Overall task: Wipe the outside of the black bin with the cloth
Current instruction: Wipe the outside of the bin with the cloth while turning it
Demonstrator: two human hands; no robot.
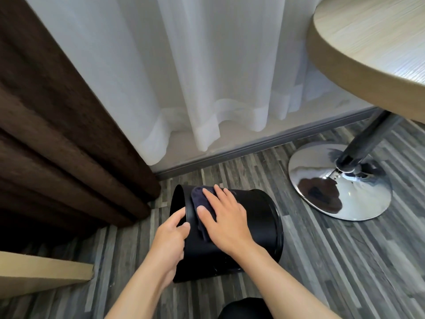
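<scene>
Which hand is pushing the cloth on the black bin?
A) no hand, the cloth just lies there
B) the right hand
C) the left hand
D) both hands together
B: the right hand lies flat on the dark cloth against the side of the tipped black bin, while the left hand only grips the bin near its open rim.

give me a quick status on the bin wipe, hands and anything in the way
Left hand gripping black bin rim. Right hand flat, pressing cloth on its side. Bin tipped over on floor. Nothing blocking.
</scene>
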